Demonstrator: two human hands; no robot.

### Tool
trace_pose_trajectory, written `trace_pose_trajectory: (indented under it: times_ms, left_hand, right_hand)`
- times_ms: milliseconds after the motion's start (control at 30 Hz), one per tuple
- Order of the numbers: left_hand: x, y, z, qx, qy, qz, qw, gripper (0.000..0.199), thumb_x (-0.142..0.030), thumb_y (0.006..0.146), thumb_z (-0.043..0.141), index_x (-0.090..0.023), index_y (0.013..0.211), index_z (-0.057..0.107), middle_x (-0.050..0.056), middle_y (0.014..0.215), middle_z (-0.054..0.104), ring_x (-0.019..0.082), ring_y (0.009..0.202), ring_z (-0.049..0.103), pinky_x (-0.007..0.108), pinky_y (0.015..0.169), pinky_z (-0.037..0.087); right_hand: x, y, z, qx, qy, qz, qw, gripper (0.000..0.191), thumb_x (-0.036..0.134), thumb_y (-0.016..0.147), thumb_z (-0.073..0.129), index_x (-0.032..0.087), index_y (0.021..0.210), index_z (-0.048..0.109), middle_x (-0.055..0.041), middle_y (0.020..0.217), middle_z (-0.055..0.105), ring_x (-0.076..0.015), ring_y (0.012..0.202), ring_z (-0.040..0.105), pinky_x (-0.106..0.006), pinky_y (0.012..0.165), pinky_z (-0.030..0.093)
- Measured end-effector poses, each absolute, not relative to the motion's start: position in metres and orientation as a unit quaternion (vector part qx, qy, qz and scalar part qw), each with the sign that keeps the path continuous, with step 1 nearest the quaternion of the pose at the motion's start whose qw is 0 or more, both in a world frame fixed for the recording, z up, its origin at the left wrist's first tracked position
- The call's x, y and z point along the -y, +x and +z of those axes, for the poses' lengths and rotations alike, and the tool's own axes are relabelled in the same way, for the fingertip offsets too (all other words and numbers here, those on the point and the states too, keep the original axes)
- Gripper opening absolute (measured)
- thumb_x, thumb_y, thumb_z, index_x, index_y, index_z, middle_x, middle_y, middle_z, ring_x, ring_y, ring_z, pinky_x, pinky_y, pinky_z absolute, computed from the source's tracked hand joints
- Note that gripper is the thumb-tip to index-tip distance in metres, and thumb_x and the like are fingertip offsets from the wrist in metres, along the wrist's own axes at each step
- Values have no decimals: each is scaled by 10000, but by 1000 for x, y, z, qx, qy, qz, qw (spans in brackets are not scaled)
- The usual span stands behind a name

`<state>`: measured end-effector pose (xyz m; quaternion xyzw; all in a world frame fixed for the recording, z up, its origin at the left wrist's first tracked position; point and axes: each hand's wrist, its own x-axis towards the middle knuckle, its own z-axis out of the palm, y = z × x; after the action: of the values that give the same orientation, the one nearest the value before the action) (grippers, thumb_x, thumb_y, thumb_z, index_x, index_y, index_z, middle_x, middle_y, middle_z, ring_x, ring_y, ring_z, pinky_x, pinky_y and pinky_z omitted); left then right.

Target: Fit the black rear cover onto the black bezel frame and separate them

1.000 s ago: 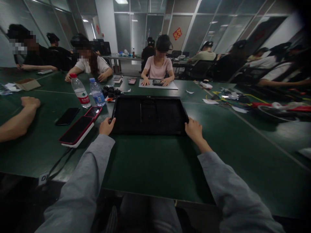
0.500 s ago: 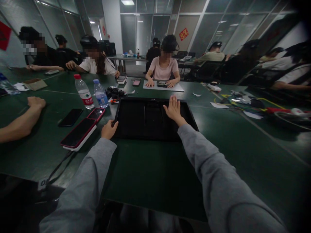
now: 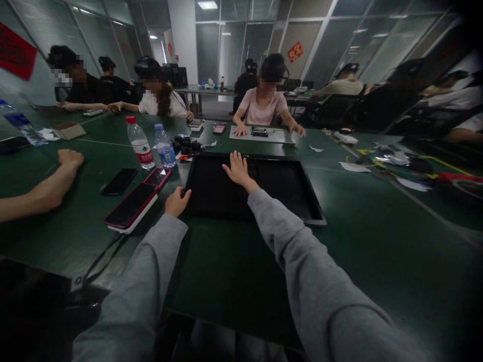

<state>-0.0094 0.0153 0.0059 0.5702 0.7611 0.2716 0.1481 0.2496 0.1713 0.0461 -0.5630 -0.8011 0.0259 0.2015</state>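
A black rectangular tray-like panel [image 3: 287, 186] with a raised rim lies flat on the green table [image 3: 226, 261]. My left hand [image 3: 177, 201] grips its left edge, with the thumb on the near side and the other fingers curled round the rim. My right hand [image 3: 237, 170] is spread, fingers apart, over the upper middle of the panel close to its far rim; whether the palm touches the surface I cannot tell. Left of the panel lies a red-framed phone-like device [image 3: 132, 203] on a white base.
Two bottles, one red-capped [image 3: 141, 146] and one blue-capped [image 3: 165, 147], stand beyond my left hand. A dark phone [image 3: 119, 181] and another person's forearm [image 3: 49, 188] are at left. Cables [image 3: 392, 156] lie at right. Across the table a person works at a grey mat [image 3: 279, 136].
My right hand has moved left across the panel, showing its right part. My left hand stays at the left edge. The person opposite has lifted one hand off the mat area. The view has shifted slightly.
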Motion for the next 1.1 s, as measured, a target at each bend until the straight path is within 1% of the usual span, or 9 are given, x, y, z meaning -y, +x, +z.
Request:
trace_pose_trajectory:
  times_ms: [67,167,367,533,633,800,900,1000,1100]
  left_hand:
    - [-16,-11,5,-758,571,276,151,470,-547,986,489,-200,1274,621,149,1281,717,309,1222,662,400,1011,494]
    - [-16,-11,6,-755,571,283,155,466,-553,979,499,-204,1259,630,154,1266,722,319,1211,668,409,1001,497]
    - [-15,-10,8,-756,566,288,157,463,-556,970,509,-205,1244,634,159,1256,728,320,1212,669,416,1001,492]
    - [-17,-12,4,-754,568,293,154,479,-566,966,503,-202,1249,634,163,1274,721,323,1217,664,415,1003,490]
    - [-19,-14,0,-752,569,298,147,496,-578,960,505,-196,1247,638,166,1262,724,322,1203,668,414,1000,492]
    - [-19,-15,0,-756,566,294,147,515,-569,954,513,-174,1260,640,175,1271,719,323,1208,661,420,1011,488]
    - [-17,-15,1,-753,567,302,143,512,-570,943,527,-177,1247,652,165,1259,726,308,1192,668,409,1011,491]
    - [-15,-15,3,-749,572,309,129,501,-568,931,540,-175,1208,680,159,1216,741,302,1153,682,401,1010,495]
    - [-15,-15,2,-737,580,328,111,481,-547,924,550,-157,1158,707,163,1210,738,289,1125,686,383,1017,498]
  right_hand:
    - [-168,250,48,798,-566,42,202,753,507,1062,249,41,1649,174,-184,1723,103,-280,1602,66,-506,1284,56]
    - [-157,275,51,789,-560,41,251,735,536,1065,219,107,1660,177,-154,1724,131,-263,1600,100,-537,1279,55]
    - [-98,391,42,719,-607,-3,338,659,513,1059,238,193,1632,290,-147,1684,286,-276,1568,240,-600,1255,151]
    - [-25,513,11,616,-678,-34,399,750,583,1010,321,63,1543,408,-254,1591,408,-325,1516,352,-553,1233,287]
    - [13,558,-12,558,-702,-16,441,834,676,951,394,47,1495,464,-283,1498,499,-362,1436,461,-559,1206,343]
    - [18,556,-33,507,-685,120,508,844,668,894,483,78,1495,438,-255,1354,607,-321,1199,642,-526,1066,497]
    - [-5,538,-34,526,-687,132,484,771,547,887,497,67,1489,443,-241,1282,649,-319,1128,661,-540,1037,507]
    - [-23,530,-34,567,-691,93,439,695,446,870,503,66,1451,498,-247,1344,625,-342,1230,613,-566,1107,446]
    - [-28,528,-33,596,-671,75,435,614,388,876,467,111,1419,542,-211,1425,590,-326,1344,541,-558,1161,402]
